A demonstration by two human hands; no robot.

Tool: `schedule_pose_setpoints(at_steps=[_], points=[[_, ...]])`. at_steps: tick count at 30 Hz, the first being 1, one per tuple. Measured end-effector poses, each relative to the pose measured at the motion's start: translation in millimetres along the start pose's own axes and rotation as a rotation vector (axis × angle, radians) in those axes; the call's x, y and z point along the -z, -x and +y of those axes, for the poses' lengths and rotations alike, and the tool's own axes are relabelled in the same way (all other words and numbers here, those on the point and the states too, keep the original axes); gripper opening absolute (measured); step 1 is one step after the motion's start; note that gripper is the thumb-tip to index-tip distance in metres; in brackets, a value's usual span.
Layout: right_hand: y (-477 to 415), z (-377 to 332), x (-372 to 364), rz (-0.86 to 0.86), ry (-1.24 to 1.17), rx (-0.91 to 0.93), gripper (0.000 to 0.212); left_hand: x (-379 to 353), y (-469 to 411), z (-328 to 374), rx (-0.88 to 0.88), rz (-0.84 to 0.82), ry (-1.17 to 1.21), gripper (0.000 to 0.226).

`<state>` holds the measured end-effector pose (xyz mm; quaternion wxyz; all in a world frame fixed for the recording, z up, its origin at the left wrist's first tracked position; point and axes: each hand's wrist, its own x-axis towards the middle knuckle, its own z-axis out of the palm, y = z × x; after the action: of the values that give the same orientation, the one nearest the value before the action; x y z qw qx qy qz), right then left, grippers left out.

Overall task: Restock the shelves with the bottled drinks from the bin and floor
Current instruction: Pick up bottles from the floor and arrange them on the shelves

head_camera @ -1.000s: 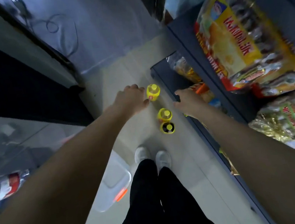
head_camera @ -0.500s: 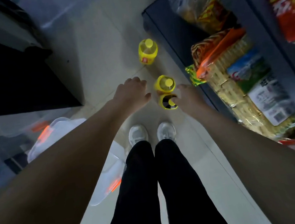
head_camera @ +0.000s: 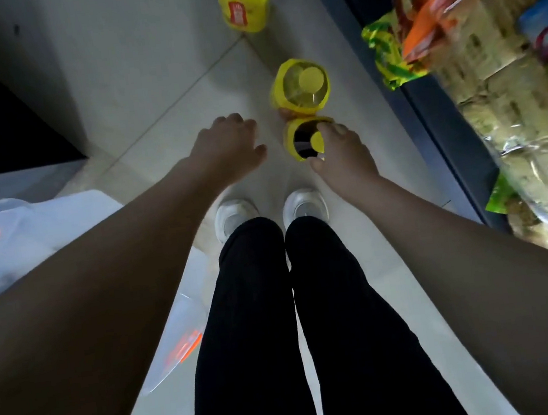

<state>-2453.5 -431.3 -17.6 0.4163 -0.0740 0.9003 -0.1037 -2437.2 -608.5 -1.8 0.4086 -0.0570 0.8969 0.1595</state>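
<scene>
Pale tiled floor [head_camera: 134, 96], narrow aisle, view straight down. Three yellow-capped bottles stand upright in a row ahead of my white shoes [head_camera: 235, 213], close along the dark shelf [head_camera: 425, 102] edge on my right.

Near bottle [head_camera: 302, 141]: dark liquid, yellow wrap. It touches or almost touches the middle bottle [head_camera: 301, 86], which holds pale liquid. Far bottle [head_camera: 245, 0] stands well apart, cut off by the top edge.

Right hand [head_camera: 342, 154]: forefinger and thumb curled round the top of the near bottle, one on either side of its cap. Left hand [head_camera: 227, 147]: fingers loosely curled, holding nothing, just left of the near bottle and apart from it.

Obstacles: snack packs [head_camera: 491, 77] crowd the shelf, and a green wrapper corner overhangs its lip near the middle bottle. The clear bin [head_camera: 27, 230] with orange latches sits at my left, and its lid [head_camera: 176, 350] is beside my left leg.

Open floor lies left of the row and ahead.

Writing: a red panel on the far bottle's label, characters too blurred to read. Print on the packs is unreadable.
</scene>
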Motion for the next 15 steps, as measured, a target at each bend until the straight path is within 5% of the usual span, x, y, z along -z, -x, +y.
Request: schedule_pose_setpoints(at_steps=[8,15], points=[[-24.3,10.4,-26.3,0.195,-0.058,0.003,0.047,-37.1,-28.4,-12.2,-0.026,-0.047,-0.006,0.044],[-24.6,18.6,-21.1,0.184,-0.029,0.027,0.051,-39.5,-25.8,-15.3,-0.004,-0.072,0.003,0.042]])
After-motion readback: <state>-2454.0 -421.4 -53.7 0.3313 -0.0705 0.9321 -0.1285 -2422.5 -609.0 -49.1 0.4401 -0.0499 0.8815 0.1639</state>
